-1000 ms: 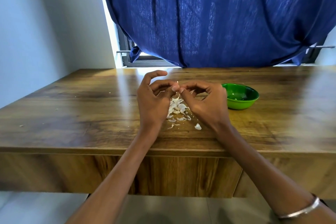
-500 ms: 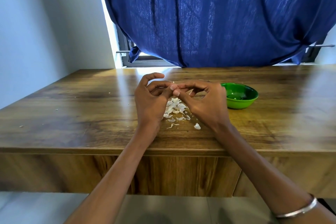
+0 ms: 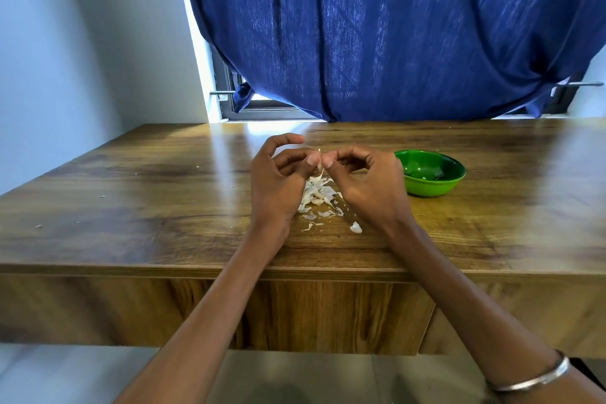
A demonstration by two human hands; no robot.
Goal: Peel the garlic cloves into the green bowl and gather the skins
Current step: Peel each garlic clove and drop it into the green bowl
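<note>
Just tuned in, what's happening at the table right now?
A person is peeling garlic over a wooden table. The left hand and the right hand meet fingertip to fingertip, pinching a small garlic clove between them, with a strip of skin hanging from it. Below the hands lies a pile of skins, with a few loose bits nearer the table's front edge. The green bowl sits to the right of the hands; what it holds is hard to make out.
</note>
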